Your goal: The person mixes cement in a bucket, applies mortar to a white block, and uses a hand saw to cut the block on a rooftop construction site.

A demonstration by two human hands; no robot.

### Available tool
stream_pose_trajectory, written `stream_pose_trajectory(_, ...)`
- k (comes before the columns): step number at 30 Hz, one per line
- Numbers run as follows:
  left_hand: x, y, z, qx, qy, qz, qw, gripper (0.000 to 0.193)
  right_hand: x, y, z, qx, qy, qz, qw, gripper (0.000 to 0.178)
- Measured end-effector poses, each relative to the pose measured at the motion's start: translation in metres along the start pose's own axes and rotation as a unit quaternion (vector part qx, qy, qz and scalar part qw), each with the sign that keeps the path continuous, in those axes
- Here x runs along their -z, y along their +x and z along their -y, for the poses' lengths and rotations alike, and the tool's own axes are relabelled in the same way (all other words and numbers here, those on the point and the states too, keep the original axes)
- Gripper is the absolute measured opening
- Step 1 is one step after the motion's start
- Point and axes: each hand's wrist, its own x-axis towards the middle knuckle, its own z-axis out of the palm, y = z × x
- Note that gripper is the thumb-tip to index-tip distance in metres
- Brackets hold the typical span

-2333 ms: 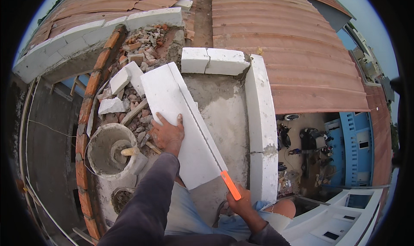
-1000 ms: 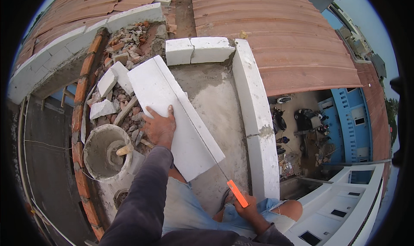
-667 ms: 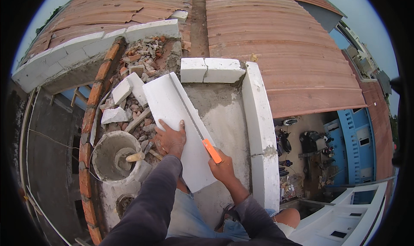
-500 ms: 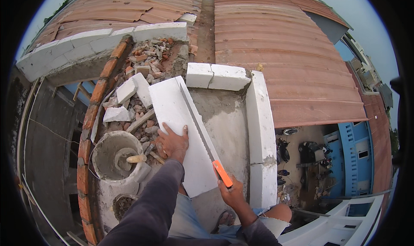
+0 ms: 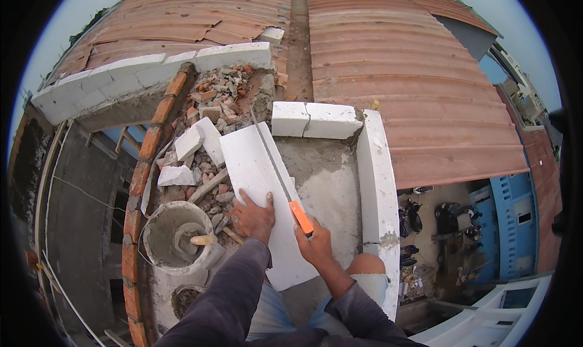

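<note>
- right hand (image 5: pixel 314 243): fingers closed round the handle of the orange-handled saw (image 5: pixel 301 219), just below frame centre.
- left hand (image 5: pixel 252 218): fingers spread, pressing the white block (image 5: pixel 255 171) near its left edge — the nearer hand, left of the saw.
- the block's long axis slants from upper left to lower right, mid-frame.
- the blade lies nearly along that axis, near the block's right edge — tip beyond its upper end.

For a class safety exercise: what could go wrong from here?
The orange-handled saw could jump toward the left hand, close by on the white block. The block might also rock: what supports it is mostly hidden, and loose rubble lies beside it.
</note>
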Motion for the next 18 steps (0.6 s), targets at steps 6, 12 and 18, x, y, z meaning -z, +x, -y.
stream_pose_trajectory(6,0.0,0.002,-0.002,0.001,0.006,-0.004,1.0,0.104,0.001,0.005,0.001,0.002,-0.002,-0.006,1.0,0.037)
stream_pose_trajectory(12,-0.007,0.007,0.002,-0.004,0.014,-0.01,1.0,0.104,-0.013,0.051,-0.003,-0.038,0.025,0.027,0.999,0.033)
stream_pose_trajectory(18,-0.018,0.011,0.009,-0.015,0.018,-0.031,0.999,0.106,0.009,0.036,-0.004,-0.034,0.035,0.022,0.999,0.033)
